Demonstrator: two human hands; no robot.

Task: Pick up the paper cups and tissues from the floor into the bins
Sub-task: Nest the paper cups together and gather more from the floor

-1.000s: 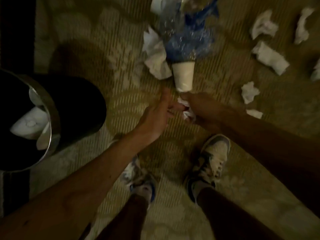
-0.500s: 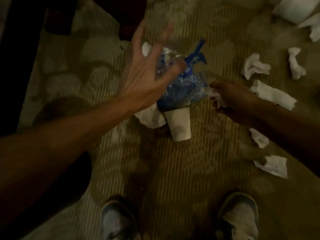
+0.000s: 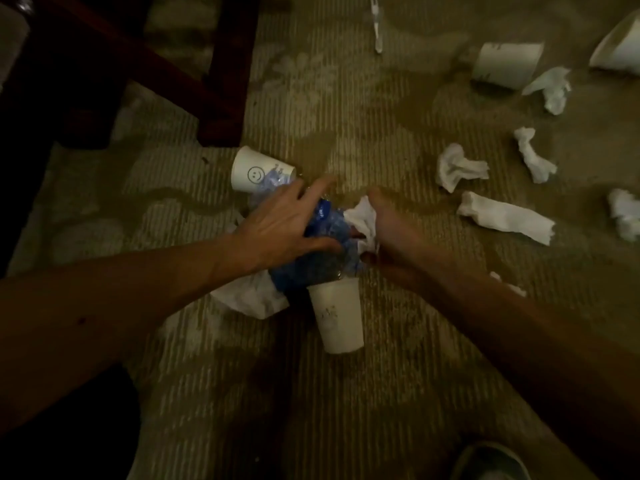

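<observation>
My left hand point(image 3: 284, 223) lies over a crumpled blue plastic bottle point(image 3: 311, 261) at the middle of the carpet, thumb and fingers wrapping around it. My right hand point(image 3: 384, 233) grips a white tissue point(image 3: 362, 216) right beside the bottle. A paper cup point(image 3: 337, 317) lies just below the bottle, and a cup with a smiley face point(image 3: 252, 169) lies above it. A flattened tissue point(image 3: 249, 296) sits under the bottle's left side. No bin is in view.
More crumpled tissues lie to the right point(image 3: 460, 168) point(image 3: 505, 216) point(image 3: 533, 154) point(image 3: 623, 213). Two more cups point(image 3: 505, 64) point(image 3: 620, 46) lie at the top right. Dark wooden chair legs point(image 3: 225, 74) stand at the upper left. My shoe point(image 3: 491, 462) shows at the bottom right.
My left hand came down from above onto the blue bottle. My right hand, still holding the tissue, moved left toward the bottle. The view shifted forward; the bin left the view.
</observation>
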